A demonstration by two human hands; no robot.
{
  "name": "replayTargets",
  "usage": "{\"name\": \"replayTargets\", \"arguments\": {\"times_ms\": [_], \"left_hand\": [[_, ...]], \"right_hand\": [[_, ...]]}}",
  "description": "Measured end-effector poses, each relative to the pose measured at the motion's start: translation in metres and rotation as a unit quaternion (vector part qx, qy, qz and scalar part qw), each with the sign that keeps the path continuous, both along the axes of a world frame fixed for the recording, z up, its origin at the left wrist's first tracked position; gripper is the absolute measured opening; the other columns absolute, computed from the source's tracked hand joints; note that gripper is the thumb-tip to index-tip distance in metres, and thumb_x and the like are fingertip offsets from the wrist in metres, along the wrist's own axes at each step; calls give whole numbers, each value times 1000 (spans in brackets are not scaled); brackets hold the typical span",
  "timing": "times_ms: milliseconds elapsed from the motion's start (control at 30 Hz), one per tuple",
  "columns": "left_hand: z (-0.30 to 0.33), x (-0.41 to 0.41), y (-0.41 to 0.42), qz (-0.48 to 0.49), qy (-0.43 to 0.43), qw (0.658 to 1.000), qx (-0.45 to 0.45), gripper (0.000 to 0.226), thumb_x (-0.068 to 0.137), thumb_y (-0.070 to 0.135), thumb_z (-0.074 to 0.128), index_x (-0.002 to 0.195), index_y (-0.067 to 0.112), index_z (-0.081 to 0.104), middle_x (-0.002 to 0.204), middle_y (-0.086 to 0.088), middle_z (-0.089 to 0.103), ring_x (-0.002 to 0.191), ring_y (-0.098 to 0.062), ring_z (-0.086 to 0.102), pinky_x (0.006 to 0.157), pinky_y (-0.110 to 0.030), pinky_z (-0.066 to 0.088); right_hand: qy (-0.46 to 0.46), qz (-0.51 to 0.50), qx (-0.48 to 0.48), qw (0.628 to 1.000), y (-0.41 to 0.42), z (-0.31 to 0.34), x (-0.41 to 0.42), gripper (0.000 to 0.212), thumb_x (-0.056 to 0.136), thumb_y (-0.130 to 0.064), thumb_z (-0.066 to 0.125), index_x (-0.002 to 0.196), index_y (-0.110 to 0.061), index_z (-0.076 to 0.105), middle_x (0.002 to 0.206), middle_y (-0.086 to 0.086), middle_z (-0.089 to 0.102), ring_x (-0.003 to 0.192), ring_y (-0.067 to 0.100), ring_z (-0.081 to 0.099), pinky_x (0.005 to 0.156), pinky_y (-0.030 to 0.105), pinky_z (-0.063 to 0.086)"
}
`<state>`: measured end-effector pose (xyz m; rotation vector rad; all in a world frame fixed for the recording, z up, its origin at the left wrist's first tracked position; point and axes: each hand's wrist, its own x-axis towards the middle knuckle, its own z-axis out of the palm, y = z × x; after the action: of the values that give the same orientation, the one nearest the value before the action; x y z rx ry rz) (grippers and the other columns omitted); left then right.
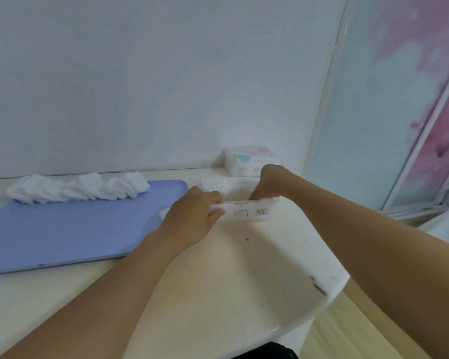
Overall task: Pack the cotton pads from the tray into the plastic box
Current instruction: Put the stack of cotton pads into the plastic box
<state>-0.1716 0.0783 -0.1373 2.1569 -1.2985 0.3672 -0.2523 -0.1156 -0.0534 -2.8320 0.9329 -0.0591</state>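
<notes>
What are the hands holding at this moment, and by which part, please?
Both hold the plastic box: the left hand grips its left end, the right hand reaches down at its top edge near the right end.

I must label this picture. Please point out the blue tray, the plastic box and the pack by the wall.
blue tray (70, 229), head view, bare flat middle.
plastic box (246, 212), head view, labelled front side.
pack (249, 161), head view, front face.

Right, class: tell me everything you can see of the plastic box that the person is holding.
The plastic box is small, oblong and milky-clear, with a barcode label on its near side. It is held over the cream table, just right of the blue tray. The left hand grips its left end; the right hand reaches down at its far edge. Its contents cannot be told.
</notes>
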Motion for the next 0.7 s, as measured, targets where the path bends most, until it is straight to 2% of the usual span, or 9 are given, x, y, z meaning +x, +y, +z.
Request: {"name": "replayTargets", "arguments": {"times_ms": [100,167,233,300,433,500,600,667,700], "left_hand": [[0,-1,-2,15,-2,1000,6,12,97,41,60,98,30,64,84,-2,56,69,-21,56,57,-30,37],[0,-2,-1,17,0,1000,6,13,97,41,60,99,29,65,85,-3,56,69,-21,56,57,-30,36],[1,-3,1,6,4,1000,0,11,97,40,61,99,30,65,85,-4,57,70,-20,55,58,-30,36],[1,-4,3,-5,9,1000,-8,9,97,38,62,98,29,64,85,-5,56,70,-19,52,59,-30,37],[-1,-8,3,-2,6,1000,-4,8,99,33,58,101,26,60,89,-2,46,77,-22,51,63,-32,38],[-3,-10,5,-6,1,1000,2,9,100,29,56,105,23,59,92,-2,45,86,-24,52,70,-34,43],[4,-8,10,-46,54,997,-32,21,98,29,61,117,21,59,101,3,56,100,-20,53,85,-35,47],[20,1,18,-42,89,988,-117,21,95,27,66,114,21,61,102,6,61,99,-17,56,86,-30,46],[30,7,24,-18,103,981,-166,14,95,23,66,109,22,62,99,6,63,96,-15,57,83,-25,45]], "right_hand": [[-6,3,-129,992,1,-9,3,30,76,-33,77,79,-18,51,75,-4,55,61,11,49,50,24,33],[-12,-7,-154,988,0,-9,2,26,76,-29,74,87,-16,54,76,-4,55,62,12,50,50,24,32],[-2,-33,-100,994,-4,-10,2,45,77,-37,74,104,-10,51,92,-1,59,81,16,59,61,28,44],[10,-79,9,997,-6,-13,0,71,81,-45,70,132,-7,38,120,7,54,107,25,57,83,36,51],[-25,-136,203,969,-2,-23,0,63,89,-32,57,142,-6,36,119,9,50,98,25,53,73,36,50],[-51,-150,228,961,-1,-27,2,81,80,-40,64,146,-9,29,129,11,50,115,28,51,82,38,48],[-104,-153,169,968,4,-20,2,104,67,-50,74,151,-13,25,141,15,40,131,34,39,103,44,43],[-230,-73,113,964,21,-5,1,84,77,-42,74,148,-15,36,140,13,43,131,31,39,103,41,41],[-308,-1,97,946,36,4,1,67,80,-34,73,140,-16,49,132,10,51,124,27,48,99,39,44]]}}
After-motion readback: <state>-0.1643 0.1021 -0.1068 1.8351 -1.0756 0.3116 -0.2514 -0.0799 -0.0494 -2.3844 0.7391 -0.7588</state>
